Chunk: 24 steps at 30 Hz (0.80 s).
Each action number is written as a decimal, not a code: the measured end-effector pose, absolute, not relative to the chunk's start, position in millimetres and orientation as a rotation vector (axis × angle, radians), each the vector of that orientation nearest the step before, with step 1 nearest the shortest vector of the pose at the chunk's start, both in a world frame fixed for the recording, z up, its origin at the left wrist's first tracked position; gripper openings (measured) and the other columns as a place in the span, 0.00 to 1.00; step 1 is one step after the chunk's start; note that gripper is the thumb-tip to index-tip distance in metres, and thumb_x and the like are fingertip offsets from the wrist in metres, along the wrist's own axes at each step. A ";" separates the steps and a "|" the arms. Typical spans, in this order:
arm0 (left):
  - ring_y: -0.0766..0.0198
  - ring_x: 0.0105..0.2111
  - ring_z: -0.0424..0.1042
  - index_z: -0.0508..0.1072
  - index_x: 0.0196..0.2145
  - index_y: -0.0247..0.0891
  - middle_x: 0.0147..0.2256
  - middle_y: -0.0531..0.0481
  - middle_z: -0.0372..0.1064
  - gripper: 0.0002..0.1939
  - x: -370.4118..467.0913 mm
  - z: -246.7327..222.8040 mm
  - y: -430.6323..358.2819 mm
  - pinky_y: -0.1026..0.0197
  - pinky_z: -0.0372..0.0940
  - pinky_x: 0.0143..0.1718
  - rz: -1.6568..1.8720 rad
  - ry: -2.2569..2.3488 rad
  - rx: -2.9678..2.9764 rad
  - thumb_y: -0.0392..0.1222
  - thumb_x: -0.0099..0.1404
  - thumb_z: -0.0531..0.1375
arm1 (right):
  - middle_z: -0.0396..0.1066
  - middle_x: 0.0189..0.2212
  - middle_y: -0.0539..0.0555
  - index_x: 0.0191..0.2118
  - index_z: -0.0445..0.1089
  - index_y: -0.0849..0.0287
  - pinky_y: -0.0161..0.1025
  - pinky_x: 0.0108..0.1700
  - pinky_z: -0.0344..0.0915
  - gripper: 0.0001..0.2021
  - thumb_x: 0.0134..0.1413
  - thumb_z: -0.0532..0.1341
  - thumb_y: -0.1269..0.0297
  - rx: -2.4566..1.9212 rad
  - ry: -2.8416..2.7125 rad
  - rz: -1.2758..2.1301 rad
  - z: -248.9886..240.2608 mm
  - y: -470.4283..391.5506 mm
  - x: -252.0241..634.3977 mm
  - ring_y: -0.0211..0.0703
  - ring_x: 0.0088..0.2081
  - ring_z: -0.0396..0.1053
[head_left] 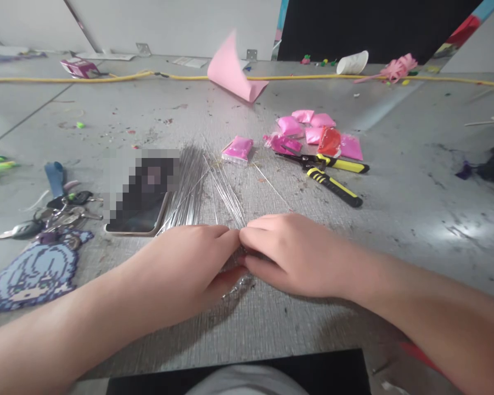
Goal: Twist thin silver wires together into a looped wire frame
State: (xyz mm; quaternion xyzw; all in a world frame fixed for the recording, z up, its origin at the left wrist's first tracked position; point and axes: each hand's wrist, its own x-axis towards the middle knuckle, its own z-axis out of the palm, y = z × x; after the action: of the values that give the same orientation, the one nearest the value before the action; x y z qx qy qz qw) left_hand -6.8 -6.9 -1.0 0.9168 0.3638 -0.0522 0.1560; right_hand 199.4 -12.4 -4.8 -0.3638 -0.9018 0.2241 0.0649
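Note:
My left hand [201, 252] and my right hand [288, 252] meet at the fingertips, low over the table's front part. Both are closed, thumbs beneath and fingers curled over, so whatever they pinch is hidden; a shiny bit [237, 285] shows just under them. Thin metal wires [228, 195] run away from the fingertips across the tabletop. A thick bundle of similar silvery wires [187, 186] lies beyond my left hand. One single wire [274, 186] rests apart, beyond my right hand.
A phone [142, 203], keys [69, 211] and a blue pixel-art piece [37, 269] lie left. Yellow-black pliers [333, 175] lie right, near pink packets [290, 126] and a red packet [329, 141]. Behind are curled pink paper [233, 71], a yellow cable [127, 77] and a white cup [352, 63].

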 end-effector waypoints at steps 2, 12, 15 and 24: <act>0.61 0.23 0.69 0.64 0.30 0.40 0.28 0.52 0.68 0.10 -5.7 -0.5 -6.5 0.60 0.51 0.22 -0.148 1.047 2.620 0.46 0.68 0.53 | 0.71 0.34 0.50 0.37 0.65 0.58 0.37 0.35 0.57 0.03 0.63 0.56 0.67 -1.088 -2.714 0.679 -5.1 -12.1 199.4 0.41 0.35 0.67; 0.61 0.24 0.68 0.64 0.31 0.40 0.28 0.51 0.69 0.08 -6.7 -2.3 -7.0 0.60 0.51 0.23 -0.124 1.034 2.620 0.43 0.67 0.54 | 0.71 0.34 0.52 0.37 0.67 0.60 0.38 0.35 0.58 0.04 0.62 0.57 0.67 -1.089 -2.717 0.698 -2.5 -12.6 198.7 0.42 0.35 0.67; 0.61 0.23 0.68 0.64 0.31 0.40 0.28 0.51 0.69 0.08 -6.6 -2.4 -7.1 0.60 0.50 0.22 -0.113 1.037 2.624 0.44 0.68 0.53 | 0.71 0.35 0.52 0.37 0.67 0.60 0.38 0.36 0.59 0.04 0.62 0.57 0.67 -1.097 -2.716 0.700 -3.1 -12.7 198.7 0.42 0.35 0.67; 0.59 0.25 0.70 0.65 0.31 0.40 0.29 0.51 0.69 0.09 -6.2 -1.1 -6.6 0.59 0.52 0.23 -0.161 1.044 2.616 0.45 0.68 0.52 | 0.71 0.33 0.51 0.36 0.66 0.60 0.38 0.34 0.57 0.04 0.63 0.57 0.67 -1.092 -2.713 0.657 -4.3 -12.9 198.4 0.41 0.34 0.67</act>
State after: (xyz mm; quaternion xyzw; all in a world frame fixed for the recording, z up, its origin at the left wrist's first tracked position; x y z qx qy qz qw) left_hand -6.2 -6.6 -1.1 0.9154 0.3653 -0.0562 0.1595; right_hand 198.4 -12.9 -4.3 -0.3633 -0.9028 0.2187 0.0719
